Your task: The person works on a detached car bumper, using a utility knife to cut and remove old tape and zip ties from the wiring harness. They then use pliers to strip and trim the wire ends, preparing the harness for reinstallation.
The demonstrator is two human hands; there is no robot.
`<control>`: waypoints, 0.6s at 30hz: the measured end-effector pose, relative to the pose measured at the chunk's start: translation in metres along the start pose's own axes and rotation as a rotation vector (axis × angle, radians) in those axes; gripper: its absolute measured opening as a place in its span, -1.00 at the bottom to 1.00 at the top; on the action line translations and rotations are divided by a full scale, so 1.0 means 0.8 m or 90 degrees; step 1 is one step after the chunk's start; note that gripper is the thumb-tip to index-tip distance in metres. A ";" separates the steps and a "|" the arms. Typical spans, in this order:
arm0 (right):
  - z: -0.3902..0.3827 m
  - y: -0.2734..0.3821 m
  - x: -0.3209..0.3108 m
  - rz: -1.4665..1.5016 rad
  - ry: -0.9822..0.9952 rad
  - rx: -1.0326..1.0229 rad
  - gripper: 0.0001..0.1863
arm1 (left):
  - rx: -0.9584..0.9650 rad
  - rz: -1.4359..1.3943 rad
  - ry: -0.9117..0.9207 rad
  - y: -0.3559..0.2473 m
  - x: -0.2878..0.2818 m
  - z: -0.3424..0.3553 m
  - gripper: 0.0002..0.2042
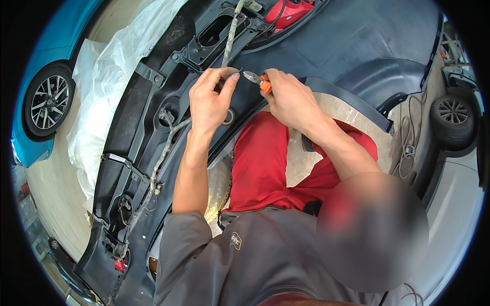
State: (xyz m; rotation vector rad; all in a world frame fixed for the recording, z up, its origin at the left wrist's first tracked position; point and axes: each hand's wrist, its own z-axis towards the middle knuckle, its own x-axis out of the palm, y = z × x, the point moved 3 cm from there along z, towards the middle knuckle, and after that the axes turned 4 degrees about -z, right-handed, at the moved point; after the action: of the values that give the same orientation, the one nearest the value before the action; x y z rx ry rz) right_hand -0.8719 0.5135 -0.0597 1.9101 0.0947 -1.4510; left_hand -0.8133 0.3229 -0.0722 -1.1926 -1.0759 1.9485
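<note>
My right hand (pixel 292 98) is wrapped round a pair of cutting pliers (pixel 253 78) with orange handles. Their metal jaws point left toward my left hand (pixel 212 97), a short gap away. Between my left thumb and forefinger is pinched what looks like a thin dark wire (pixel 241 70), its tip sticking out. Both hands are above a large dark grey car bumper (pixel 168 97). A wiring harness (pixel 167 148) wrapped in pale, dirty covering runs along the bumper and passes behind my left hand. Beside my left wrist, a tape roll (pixel 229 117) is partly hidden.
A red lamp (pixel 289 12) is fitted at the top of the dark panel. Clear plastic sheeting (pixel 104 97) lies left of the bumper, beside a blue car (pixel 56 35). To the right are a coiled cable (pixel 408 150) and a loose wheel (pixel 453 115).
</note>
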 end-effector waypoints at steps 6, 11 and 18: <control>0.006 0.007 0.008 0.000 -0.004 0.018 -0.69 | -0.005 -0.012 0.004 0.003 0.000 0.001 -0.87; 0.010 0.012 0.013 -0.043 -0.012 0.019 -0.68 | 0.001 -0.008 -0.004 0.003 -0.001 0.001 -0.87; 0.016 0.019 0.013 -0.064 -0.021 0.025 -0.64 | -0.035 -0.045 -0.015 0.014 -0.001 0.003 -0.80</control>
State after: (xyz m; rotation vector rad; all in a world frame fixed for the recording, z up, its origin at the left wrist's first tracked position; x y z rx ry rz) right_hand -0.8715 0.4916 -0.0622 1.9360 0.1489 -1.5607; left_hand -0.8161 0.3162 -0.0814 -1.1467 -1.1746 1.8948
